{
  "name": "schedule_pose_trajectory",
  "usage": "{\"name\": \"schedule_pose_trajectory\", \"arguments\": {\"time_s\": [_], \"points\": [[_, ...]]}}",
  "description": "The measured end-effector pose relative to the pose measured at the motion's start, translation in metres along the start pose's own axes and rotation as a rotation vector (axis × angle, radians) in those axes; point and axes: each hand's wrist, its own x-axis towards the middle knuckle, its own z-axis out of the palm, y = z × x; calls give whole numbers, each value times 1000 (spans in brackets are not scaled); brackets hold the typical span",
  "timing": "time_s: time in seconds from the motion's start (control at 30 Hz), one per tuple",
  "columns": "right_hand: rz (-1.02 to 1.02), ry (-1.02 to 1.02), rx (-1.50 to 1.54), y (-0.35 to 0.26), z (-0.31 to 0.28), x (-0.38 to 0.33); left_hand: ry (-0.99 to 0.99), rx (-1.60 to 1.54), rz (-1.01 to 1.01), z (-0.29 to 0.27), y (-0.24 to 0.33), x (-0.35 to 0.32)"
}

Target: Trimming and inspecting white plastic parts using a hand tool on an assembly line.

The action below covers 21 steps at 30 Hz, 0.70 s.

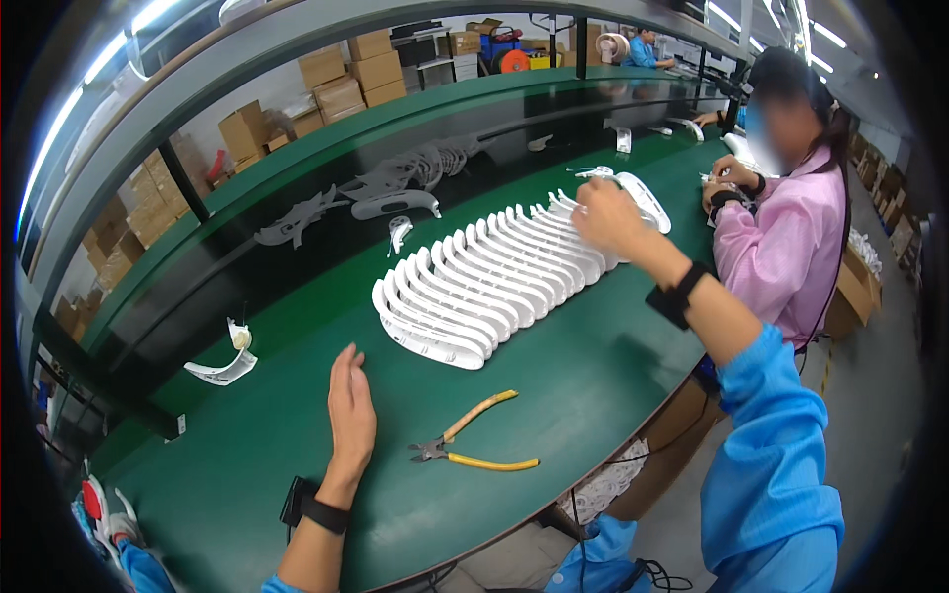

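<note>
Many white curved plastic parts (474, 282) stand side by side in a long slanting row on the green workbench. My right hand (611, 219) is over the far right end of this row, its fingers bent and close together. What its fingertips hold, if anything, is hidden. Beside it, at the row's far end, lies another white plastic part (645, 201). My left hand (353, 410) hovers at the near left of the row, fingers stretched out and holding nothing. To its right lie spread cutting pliers (450, 447) with yellow handles.
A loose white curved piece (225, 370) lies at the left, and a small white piece (399, 235) lies behind the row. Grey parts (395, 203) sit on a black belt (346, 168) beyond. A co-worker in pink (781, 237) works at the right. A gloved hand (119, 519) shows at lower left.
</note>
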Motion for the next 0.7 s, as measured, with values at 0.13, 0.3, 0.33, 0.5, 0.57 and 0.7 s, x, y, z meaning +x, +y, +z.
{"name": "schedule_pose_trajectory", "arguments": {"time_s": [0.13,0.3,0.33,0.5,0.57,0.7], "points": [[187,-147,-118,70,35,31,79,-149,-36,19,-6,24],[247,-513,68,62,71,41,-143,-118,68,18,-2,23],[260,-585,61,53,73,41,-175,-94,103,18,-3,23],[340,-576,174,-25,65,19,-138,-178,101,10,-10,19],[355,-565,147,-57,56,11,-32,-350,24,2,-14,17],[328,-617,164,-97,39,1,210,-293,-48,-17,-13,9]]}}
